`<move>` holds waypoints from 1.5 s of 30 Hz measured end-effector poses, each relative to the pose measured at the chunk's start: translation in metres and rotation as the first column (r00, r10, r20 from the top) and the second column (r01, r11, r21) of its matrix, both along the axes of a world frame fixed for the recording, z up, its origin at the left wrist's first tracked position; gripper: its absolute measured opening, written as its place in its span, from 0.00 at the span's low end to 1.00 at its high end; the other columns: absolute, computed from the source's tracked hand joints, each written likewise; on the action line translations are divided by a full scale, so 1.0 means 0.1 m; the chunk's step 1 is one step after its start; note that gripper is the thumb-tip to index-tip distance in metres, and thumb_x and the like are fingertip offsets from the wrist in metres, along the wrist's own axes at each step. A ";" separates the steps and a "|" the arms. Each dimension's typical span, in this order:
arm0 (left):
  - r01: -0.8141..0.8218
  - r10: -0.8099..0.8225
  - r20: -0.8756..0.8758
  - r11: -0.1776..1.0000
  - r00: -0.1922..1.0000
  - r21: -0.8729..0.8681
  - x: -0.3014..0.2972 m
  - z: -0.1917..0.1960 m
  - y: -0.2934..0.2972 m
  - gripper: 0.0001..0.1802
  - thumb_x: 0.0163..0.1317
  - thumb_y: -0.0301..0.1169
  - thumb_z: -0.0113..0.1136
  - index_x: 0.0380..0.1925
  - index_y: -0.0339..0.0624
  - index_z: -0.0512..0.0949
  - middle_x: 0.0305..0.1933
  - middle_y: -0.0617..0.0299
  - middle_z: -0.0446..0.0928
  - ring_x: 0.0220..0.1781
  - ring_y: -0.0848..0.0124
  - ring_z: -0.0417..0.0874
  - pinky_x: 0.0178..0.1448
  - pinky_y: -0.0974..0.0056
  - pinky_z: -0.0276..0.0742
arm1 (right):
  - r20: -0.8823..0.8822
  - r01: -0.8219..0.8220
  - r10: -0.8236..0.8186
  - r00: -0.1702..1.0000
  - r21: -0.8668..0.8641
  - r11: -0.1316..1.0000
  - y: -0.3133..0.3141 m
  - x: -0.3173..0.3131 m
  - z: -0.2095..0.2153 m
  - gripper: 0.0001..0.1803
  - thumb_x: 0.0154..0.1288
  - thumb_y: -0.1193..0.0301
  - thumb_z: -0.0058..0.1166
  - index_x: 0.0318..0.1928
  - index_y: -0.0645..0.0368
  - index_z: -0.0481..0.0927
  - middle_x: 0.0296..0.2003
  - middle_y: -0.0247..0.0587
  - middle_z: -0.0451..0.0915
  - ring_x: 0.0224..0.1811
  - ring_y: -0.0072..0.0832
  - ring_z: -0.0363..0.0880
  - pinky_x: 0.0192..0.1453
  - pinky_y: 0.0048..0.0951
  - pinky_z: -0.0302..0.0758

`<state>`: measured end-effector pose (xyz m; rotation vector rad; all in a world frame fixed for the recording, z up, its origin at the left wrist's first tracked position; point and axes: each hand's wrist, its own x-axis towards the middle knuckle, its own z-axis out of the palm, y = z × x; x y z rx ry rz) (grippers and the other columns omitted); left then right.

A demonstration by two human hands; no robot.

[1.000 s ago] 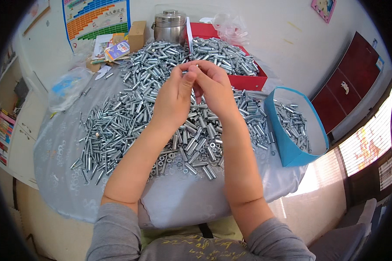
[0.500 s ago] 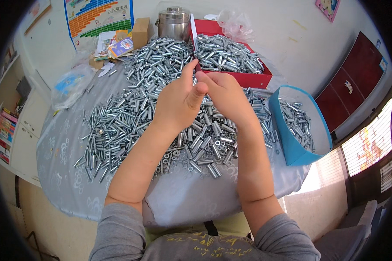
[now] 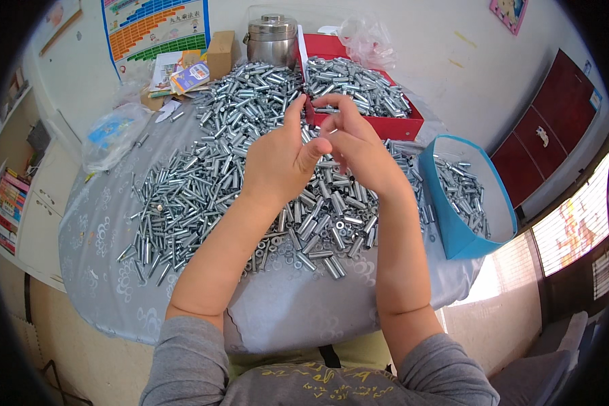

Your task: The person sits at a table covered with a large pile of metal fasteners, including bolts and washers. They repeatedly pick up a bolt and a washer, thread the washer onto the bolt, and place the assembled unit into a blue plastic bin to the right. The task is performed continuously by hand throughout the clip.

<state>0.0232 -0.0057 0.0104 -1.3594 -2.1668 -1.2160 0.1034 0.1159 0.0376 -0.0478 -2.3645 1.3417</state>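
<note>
Both my hands are raised above a wide heap of shiny metal sleeve anchors and bolts (image 3: 189, 183). My left hand (image 3: 277, 159) is open, its index finger stretched up and its thumb spread to the right; nothing shows in it. Close by on the right, my right hand (image 3: 362, 149) has bent fingers held apart, with a gap between the thumb and index finger. No held thing is visible there either. Small washers and nuts (image 3: 277, 241) lie at the near edge of the heap. Behind the hands, a red box (image 3: 399, 127) is piled with more anchors.
To the right stands a blue fabric bin (image 3: 457, 227) holding anchors. A steel pot (image 3: 272, 44), a cardboard box (image 3: 220, 54) and booklets (image 3: 189, 76) are at the back. A plastic bag (image 3: 115, 139) lies at the left on the grey tablecloth (image 3: 108, 271).
My right hand has drawn away from my left hand and moved slightly right, its fingers spreading apart. The left hand stays nearly in place.
</note>
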 end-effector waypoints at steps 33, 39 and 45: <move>-0.038 0.038 -0.016 0.999 0.999 -0.009 -0.05 -0.05 0.04 0.57 0.47 0.74 0.24 0.57 0.28 0.57 0.19 0.50 0.75 0.24 0.54 0.79 0.23 0.57 0.70 | -0.050 -0.141 0.134 0.990 -0.181 0.973 0.07 -0.20 -0.21 0.21 0.61 0.66 0.42 0.53 0.62 0.64 0.32 0.33 0.69 0.24 0.15 0.67 0.17 0.17 0.62; -0.047 0.048 -0.037 0.999 0.998 0.013 -0.07 -0.06 0.04 0.57 0.48 0.73 0.23 0.56 0.27 0.58 0.17 0.51 0.74 0.22 0.54 0.78 0.21 0.58 0.69 | 0.217 -0.144 0.226 0.950 -0.340 0.929 0.08 -0.11 -0.12 0.22 0.59 0.65 0.43 0.52 0.64 0.63 0.34 0.35 0.70 0.23 0.17 0.68 0.17 0.19 0.65; -0.059 0.058 -0.048 0.998 0.997 -0.002 -0.09 -0.10 0.07 0.56 0.48 0.73 0.23 0.56 0.27 0.58 0.15 0.52 0.74 0.21 0.55 0.78 0.20 0.58 0.69 | 0.121 -0.040 0.088 0.989 -0.356 0.934 0.13 -0.17 -0.18 0.21 0.56 0.68 0.40 0.50 0.64 0.67 0.22 0.32 0.68 0.18 0.17 0.65 0.19 0.20 0.69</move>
